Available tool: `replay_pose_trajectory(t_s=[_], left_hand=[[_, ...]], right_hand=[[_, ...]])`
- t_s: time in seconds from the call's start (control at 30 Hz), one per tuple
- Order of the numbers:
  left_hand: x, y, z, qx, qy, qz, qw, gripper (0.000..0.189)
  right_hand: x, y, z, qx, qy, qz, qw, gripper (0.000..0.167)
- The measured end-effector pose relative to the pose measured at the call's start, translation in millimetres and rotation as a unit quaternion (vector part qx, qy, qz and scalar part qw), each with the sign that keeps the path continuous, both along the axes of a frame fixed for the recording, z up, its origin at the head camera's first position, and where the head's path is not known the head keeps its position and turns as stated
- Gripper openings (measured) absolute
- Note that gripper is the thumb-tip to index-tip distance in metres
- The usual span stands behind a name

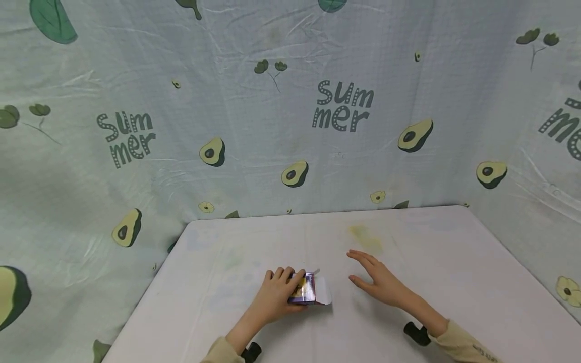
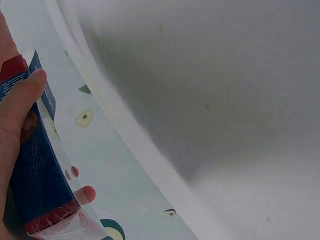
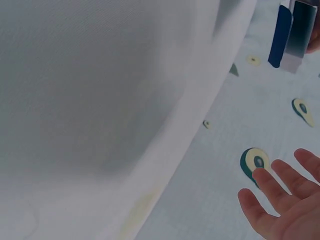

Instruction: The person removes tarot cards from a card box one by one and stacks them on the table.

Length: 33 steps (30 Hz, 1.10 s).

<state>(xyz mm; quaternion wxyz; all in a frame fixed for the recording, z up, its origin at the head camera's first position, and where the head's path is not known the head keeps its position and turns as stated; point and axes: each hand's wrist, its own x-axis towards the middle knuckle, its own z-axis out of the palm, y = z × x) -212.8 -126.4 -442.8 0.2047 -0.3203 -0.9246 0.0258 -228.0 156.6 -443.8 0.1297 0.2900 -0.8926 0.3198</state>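
Note:
In the head view my left hand [image 1: 278,296] grips a small, shiny purple and yellow cardboard box [image 1: 303,290] just above the table. The box's right end is open, with its flaps [image 1: 323,291] sticking out. From the left wrist, the box [image 2: 40,170] shows a dark blue side and red edges, with the thumb [image 2: 27,97] across it and fingertips at its far side. My right hand [image 1: 383,282] is held apart from the box, to its right, with fingers spread and nothing in them. The right wrist view shows the box's open end [image 3: 300,30], dark inside.
A white-covered table [image 1: 254,242] lies under both hands, with a faint yellow stain [image 1: 365,237] toward its back. Behind it hangs a pale curtain [image 1: 254,116] printed with avocados and lettering. Dark wrist mounts [image 1: 416,334] sit below the wrists.

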Motion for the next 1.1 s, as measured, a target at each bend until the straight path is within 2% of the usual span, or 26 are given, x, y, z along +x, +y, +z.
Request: replay_pose_trajectory(t_s=[0.1,0.27,0.53,0.9,1.1], left_hand=[[2.1,2.2,-0.6,0.0,0.002,-0.003,1.0,0.076],[4.8,6.1,-2.0,0.001,-0.003,-0.005,1.0,0.076],[7.2,9.2,2.5,-0.003,-0.039,0.01,0.9992,0.075],[11.0,12.8,6.0,-0.004,-0.045,0.013,0.9989,0.074],[11.8,17.2,7.2,0.008,-0.054,0.017,0.9984,0.074]], right_hand=[[1.4,-3,3.4,-0.014,-0.012,0.007,0.9998,0.049],[4.9,-7,7.2,-0.029,-0.007,0.017,0.9994,0.046],[9.2,-12,11.7,-0.065,0.016,0.046,0.9967,0.039],[18.7,-19,20.6,-0.092,-0.052,0.089,0.9904,0.034],[22.1,-24,20.1,-0.112,-0.126,0.104,0.9802,0.032]])
